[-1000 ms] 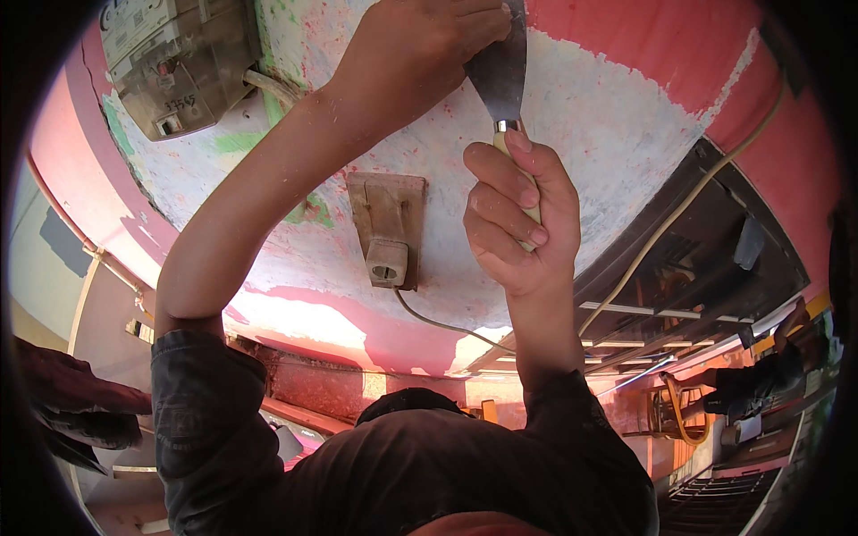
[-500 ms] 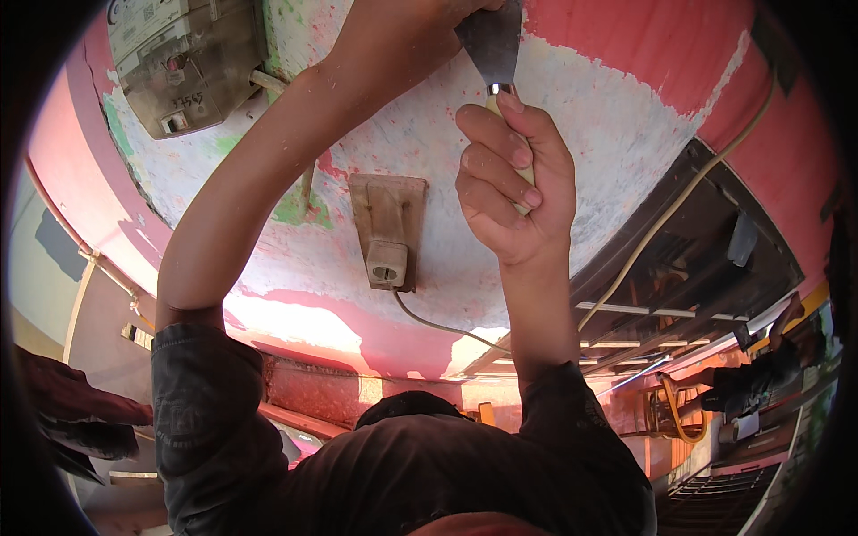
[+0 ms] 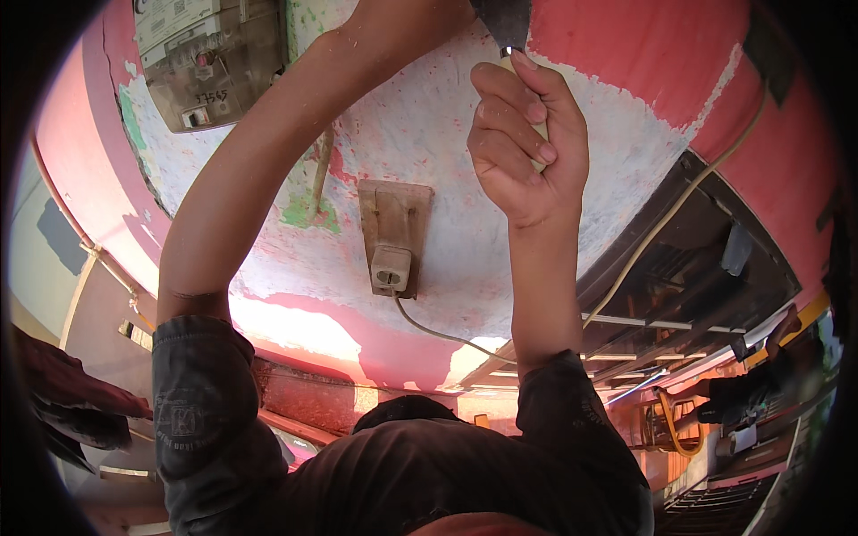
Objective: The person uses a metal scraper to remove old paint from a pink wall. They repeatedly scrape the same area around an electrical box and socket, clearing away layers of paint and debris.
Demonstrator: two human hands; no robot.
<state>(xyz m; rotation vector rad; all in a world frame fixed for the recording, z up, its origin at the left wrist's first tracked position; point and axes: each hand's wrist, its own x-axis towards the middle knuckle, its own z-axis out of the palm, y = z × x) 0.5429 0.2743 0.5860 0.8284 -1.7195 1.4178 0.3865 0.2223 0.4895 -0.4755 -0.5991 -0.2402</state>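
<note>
My right hand (image 3: pixel 534 138) is wrapped around the pale handle of a scraper (image 3: pixel 505 22), raised against a wall with patchy, stripped paint (image 3: pixel 617 125). The scraper's dark metal blade points up, and its far end is cut off by the top edge. Beside the blade, my left hand (image 3: pixel 416 22) reaches up close to the wall. Its fingers are out of the picture, so what they do is hidden. Red paint (image 3: pixel 617 45) with a ragged border lies to the right of the blade.
An electric meter (image 3: pixel 210 71) hangs at upper left. Below my hands, a socket (image 3: pixel 391 268) sits on a wooden board (image 3: pixel 393 201), its cable (image 3: pixel 438 333) running right. A dark-framed window (image 3: pixel 697 255) is at right, near a chair (image 3: pixel 675 424) and another person (image 3: pixel 760 393).
Both hands and the scraper sit higher in the picture, my right hand also slightly further right. My left fingertips have passed out of view. The wall and meter have shifted a little rightward.
</note>
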